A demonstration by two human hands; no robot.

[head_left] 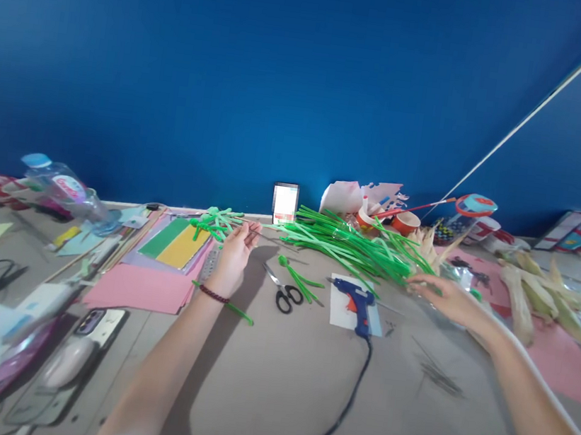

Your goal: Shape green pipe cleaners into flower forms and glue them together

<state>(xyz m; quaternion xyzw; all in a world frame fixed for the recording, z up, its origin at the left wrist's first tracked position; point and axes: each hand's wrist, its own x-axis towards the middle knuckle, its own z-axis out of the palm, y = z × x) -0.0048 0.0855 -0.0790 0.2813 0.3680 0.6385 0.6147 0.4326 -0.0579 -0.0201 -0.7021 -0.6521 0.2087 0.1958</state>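
Observation:
My left hand (237, 250) is raised over the table with its fingers curled together; what is in them, if anything, is too blurred to make out. Light green pipe cleaner pieces (220, 217) show just behind it. A short green pipe cleaner (240, 312) lies beneath my left wrist. My right hand (438, 294) reaches to the right end of a large bundle of green pipe cleaners (351, 245), its fingertips closed on the ends. Between my hands lie a small tied pipe cleaner piece (301, 279), scissors (285, 297) and a blue glue gun (359, 303) on white paper.
Pink paper (139, 289) and coloured sheets (174, 241) lie left, near a plastic bottle (66, 189) and phone (94, 327). Corn husks (526, 295) and thin wires (441, 376) are right. The glue gun's cord (352, 397) crosses the front edge. A lit screen (285, 204) leans against the blue wall.

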